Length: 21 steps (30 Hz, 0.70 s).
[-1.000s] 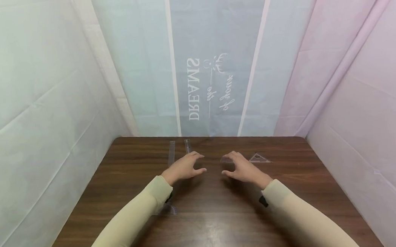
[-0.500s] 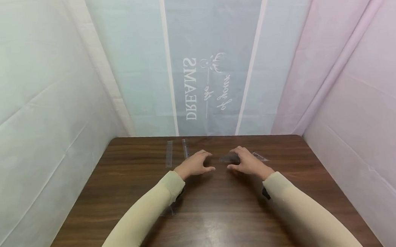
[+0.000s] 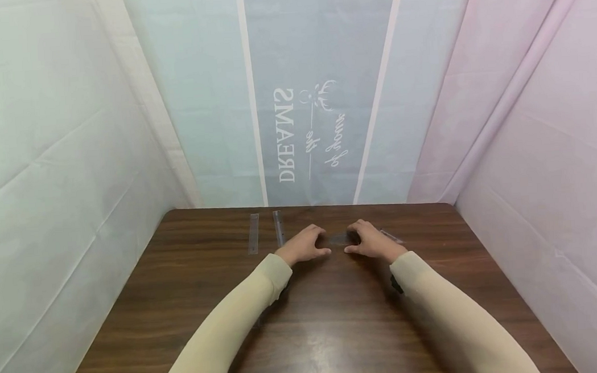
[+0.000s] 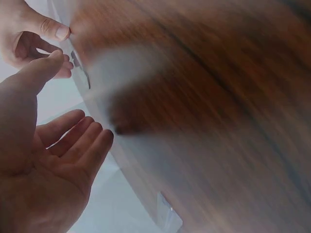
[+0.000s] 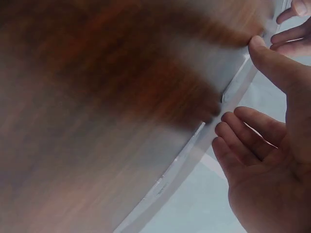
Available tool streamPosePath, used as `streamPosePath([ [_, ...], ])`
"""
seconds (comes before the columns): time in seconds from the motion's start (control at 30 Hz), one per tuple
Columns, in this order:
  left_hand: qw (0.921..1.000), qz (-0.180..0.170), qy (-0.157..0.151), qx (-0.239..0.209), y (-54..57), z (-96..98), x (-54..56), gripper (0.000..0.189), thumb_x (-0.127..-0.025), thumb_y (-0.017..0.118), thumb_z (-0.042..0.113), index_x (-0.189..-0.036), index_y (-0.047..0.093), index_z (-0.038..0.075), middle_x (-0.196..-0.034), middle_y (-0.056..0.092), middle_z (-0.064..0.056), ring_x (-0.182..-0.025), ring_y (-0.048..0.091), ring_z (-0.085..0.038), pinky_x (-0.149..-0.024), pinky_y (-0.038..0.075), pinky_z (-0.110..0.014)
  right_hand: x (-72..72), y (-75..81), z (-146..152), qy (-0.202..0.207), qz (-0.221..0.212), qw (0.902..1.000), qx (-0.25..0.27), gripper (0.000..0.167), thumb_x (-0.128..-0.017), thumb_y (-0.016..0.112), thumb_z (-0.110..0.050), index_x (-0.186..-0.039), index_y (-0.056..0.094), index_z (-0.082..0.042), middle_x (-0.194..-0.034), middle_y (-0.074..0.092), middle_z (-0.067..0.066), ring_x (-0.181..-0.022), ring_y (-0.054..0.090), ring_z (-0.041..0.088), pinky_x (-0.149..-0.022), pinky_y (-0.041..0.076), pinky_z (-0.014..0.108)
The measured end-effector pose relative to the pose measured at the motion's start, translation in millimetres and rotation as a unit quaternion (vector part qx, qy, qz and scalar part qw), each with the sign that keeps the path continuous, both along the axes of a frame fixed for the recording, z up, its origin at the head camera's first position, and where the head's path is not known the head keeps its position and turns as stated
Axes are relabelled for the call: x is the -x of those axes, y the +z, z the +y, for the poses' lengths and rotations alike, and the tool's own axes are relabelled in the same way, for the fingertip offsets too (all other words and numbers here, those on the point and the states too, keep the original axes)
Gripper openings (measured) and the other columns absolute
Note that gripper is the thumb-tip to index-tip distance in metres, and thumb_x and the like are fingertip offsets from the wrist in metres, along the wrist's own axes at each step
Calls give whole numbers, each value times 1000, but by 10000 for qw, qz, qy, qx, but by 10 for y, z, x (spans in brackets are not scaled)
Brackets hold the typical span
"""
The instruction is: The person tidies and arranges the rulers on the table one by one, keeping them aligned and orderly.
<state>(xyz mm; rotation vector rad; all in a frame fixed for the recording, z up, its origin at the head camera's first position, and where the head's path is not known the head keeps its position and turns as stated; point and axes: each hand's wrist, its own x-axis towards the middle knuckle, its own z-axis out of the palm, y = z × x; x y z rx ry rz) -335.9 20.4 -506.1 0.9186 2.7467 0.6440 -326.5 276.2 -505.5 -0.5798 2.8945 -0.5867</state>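
A clear plastic piece [image 3: 339, 239], which looks like a set square, lies flat on the table between my two hands, partly hidden by the right one. My left hand [image 3: 304, 244] is at its left side, thumb and fingers apart; in the left wrist view the left palm [image 4: 58, 170] holds nothing. On the other side my right hand [image 3: 375, 241] has its fingertips beside or over the piece; contact cannot be told. The right wrist view shows the right hand's [image 5: 267, 165] fingers extended and not gripping. A second clear set square [image 3: 392, 237] sits just beyond the right hand, partly covered.
Two clear rulers [image 3: 253, 234] lie side by side at the back left of the brown wooden table [image 3: 317, 322]. Another clear piece is almost wholly hidden under the left forearm. Fabric walls [image 3: 63, 195] enclose the table at the back and sides.
My left hand has moved right, towards the clear piece. The right hand has shifted slightly forward and to the right. The clear pieces appear to stay in place.
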Motion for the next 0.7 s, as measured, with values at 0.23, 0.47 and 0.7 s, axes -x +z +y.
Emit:
streamPosePath([
  [0.23,10000,51,11,-17,-85,178,75,67,-104,73,40,-156,51,3,-156,53,-12,-143,53,-24,-117,45,-37,67,17,-15,-66,-237,9993,-295,69,-99,82,-35,-149,57,6,-158,45,32,-148,43,49,-117,42,63],
  [0.47,9972,499,206,521,-103,363,79,67,-103,73,46,-156,54,9,-155,56,-8,-142,54,-23,-114,49,-37,87,96,-81,-75,-248,9983,-522,69,-94,86,-36,-143,63,6,-146,55,28,-136,54,45,-112,46,60],
  [0.7,9882,1000,451,1066,-129,463,67,65,-101,72,55,-152,61,17,-146,60,-3,-134,59,-21,-104,56,-38,72,92,-100,-241,-261,9982,-486,67,-92,89,-35,-140,66,5,-142,58,25,-132,58,42,-111,48,58],
])
